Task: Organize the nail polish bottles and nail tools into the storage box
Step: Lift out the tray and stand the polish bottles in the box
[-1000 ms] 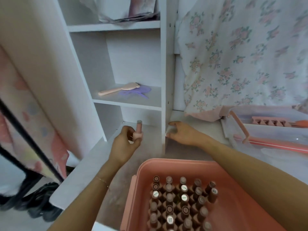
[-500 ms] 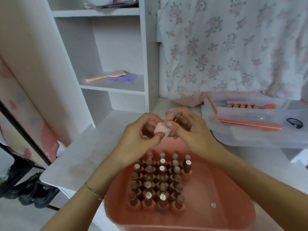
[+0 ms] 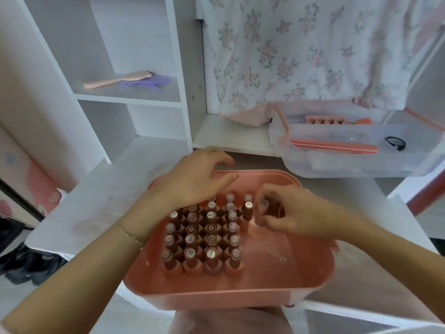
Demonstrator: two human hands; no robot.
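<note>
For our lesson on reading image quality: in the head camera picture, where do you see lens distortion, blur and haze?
Head view: the wide-angle lens bends the white shelf edges and splays them outward; the right hand and the bottle it pinches are motion-blurred; the floral cloth looks washed out and hazy; the clear tray wall blurs its contents; the left hand is sharper.

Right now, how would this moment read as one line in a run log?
right hand: holds pale pink bottle upright beside rows | left hand: open over pink box back rim | stage: placing
</note>
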